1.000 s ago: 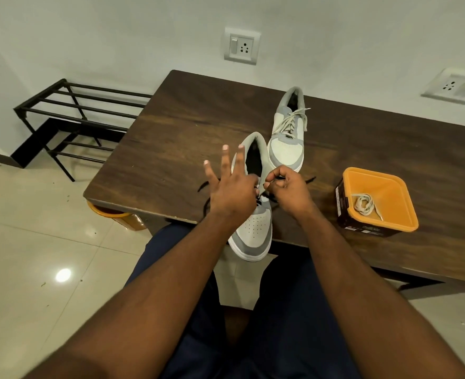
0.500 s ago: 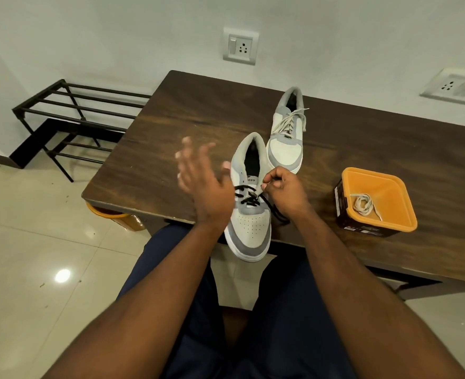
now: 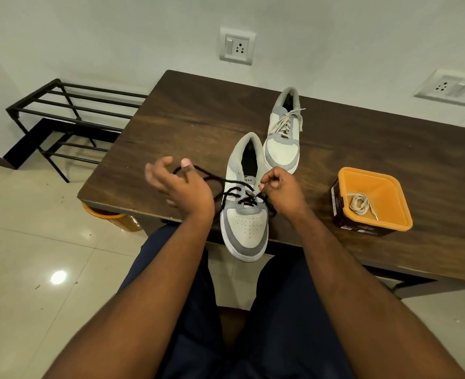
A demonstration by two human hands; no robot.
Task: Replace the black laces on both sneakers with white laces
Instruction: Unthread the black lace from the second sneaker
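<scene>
At the near edge of the bench, the near sneaker, toe overhanging, has a black lace partly unthreaded. The left hand has loosely curled fingers hooking a loop of it; the right hand pinches the lace at the eyelets. Soft and limp (likely to snag), it is best drawn near each eyelet. The far sneaker already wears white. An orange tub holds one coiled white lace.

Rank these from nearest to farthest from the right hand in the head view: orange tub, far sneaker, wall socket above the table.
From the right hand:
1. Far sneaker, just beyond it on the table.
2. Orange tub, off to its right.
3. Wall socket, up on the wall behind.
</scene>
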